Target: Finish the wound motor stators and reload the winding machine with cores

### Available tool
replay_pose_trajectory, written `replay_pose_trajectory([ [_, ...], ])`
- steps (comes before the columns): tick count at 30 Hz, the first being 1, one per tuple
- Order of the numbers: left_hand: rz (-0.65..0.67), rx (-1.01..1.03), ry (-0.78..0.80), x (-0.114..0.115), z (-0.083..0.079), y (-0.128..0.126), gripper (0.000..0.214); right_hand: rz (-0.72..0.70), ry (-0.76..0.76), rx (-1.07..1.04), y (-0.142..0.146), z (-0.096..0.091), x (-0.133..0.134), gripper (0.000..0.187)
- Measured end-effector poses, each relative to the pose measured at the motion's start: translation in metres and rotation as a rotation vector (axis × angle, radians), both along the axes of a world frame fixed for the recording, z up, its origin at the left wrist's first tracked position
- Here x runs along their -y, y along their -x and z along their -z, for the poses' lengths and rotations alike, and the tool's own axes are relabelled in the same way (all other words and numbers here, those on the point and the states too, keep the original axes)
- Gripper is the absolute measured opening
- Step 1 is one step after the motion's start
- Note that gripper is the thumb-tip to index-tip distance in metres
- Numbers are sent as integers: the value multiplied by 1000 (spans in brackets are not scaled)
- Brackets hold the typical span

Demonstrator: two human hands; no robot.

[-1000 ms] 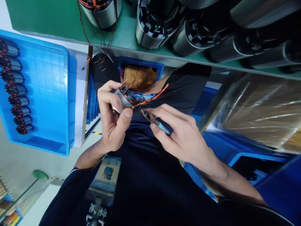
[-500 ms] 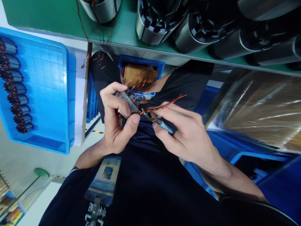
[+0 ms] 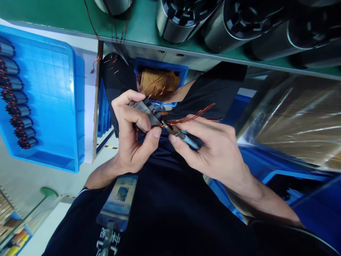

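My left hand [image 3: 130, 135] is closed around a small motor stator [image 3: 147, 115] with copper windings, held over my lap. My right hand [image 3: 213, 149] grips blue-handled cutters [image 3: 181, 136], whose jaws touch the stator's edge. A bundle of loose copper wire ends [image 3: 194, 115] sticks out to the right of the stator, above my right fingers.
A blue tray [image 3: 53, 106] at the left holds a row of several wound stators [image 3: 14, 103]. A green bench [image 3: 141, 26] above carries large dark stator housings [image 3: 183, 17]. A small blue bin [image 3: 160, 80] with brown paper sits below the bench. Plastic-wrapped stock [image 3: 298, 121] lies at the right.
The cutters have moved up to the stator's edge. The copper wire bundle has swung from pointing up-right to lying nearly level above my right fingers. The stator has turned slightly.
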State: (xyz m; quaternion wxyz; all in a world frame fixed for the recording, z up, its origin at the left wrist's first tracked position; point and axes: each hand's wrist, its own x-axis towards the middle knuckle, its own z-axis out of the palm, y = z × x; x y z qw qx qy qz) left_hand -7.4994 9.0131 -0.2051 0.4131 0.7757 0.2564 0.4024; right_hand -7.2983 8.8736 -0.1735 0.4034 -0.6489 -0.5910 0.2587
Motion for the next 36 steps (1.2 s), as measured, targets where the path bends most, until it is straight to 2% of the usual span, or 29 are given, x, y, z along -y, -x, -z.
replay_pose_trajectory([
  [1, 0, 0, -6, 0, 2, 0, 20, 1, 5, -4, 0, 4, -1, 13],
  [3, -5, -10, -5, -1, 11, -1, 19, 0, 35, -36, -2, 15, -4, 25],
  [6, -32, -25, 10, -3, 40, -6, 19, 14, 129, -136, -4, 47, -15, 50],
  [8, -69, -33, 19, -6, 71, -11, 21, 28, 193, -193, -7, 76, -27, 67],
  [10, -127, -50, 32, -10, 109, -16, 28, 26, 256, -245, -11, 109, -41, 77],
  [14, -211, -139, 104, -22, 182, -20, 55, 3, 403, -337, -17, 167, -67, 96],
  [16, -251, -182, 137, -27, 204, -19, 70, -14, 481, -375, -19, 184, -76, 106],
  [17, -264, -195, 147, -28, 208, -19, 74, -20, 512, -403, -21, 189, -79, 108],
  [18, -266, -203, 152, -29, 209, -18, 75, -22, 531, -436, -23, 192, -81, 109],
  [20, -240, -204, 142, -29, 199, -17, 67, -9, 520, -508, -27, 190, -83, 107],
  [23, -153, -198, 58, -26, 167, -13, 45, 26, 443, -582, -30, 175, -82, 92],
  [26, -40, -201, -95, -22, 133, -8, 30, -25, 373, -729, -25, 153, -76, 80],
  [29, 80, -192, -224, -19, 112, 2, 42, -159, 334, -907, -19, 133, -66, 73],
  [31, 140, -121, -236, -18, 102, 10, 72, -197, 290, -897, -18, 121, -57, 68],
  [33, 195, -28, -105, -16, 90, 18, 112, -205, 191, -796, -21, 113, -49, 63],
  [34, 230, -4, 50, -15, 82, 21, 118, -211, 127, -734, -23, 109, -46, 61],
  [36, 328, -11, 468, -10, 64, 25, 98, -241, -13, -629, -25, 104, -42, 54],
])
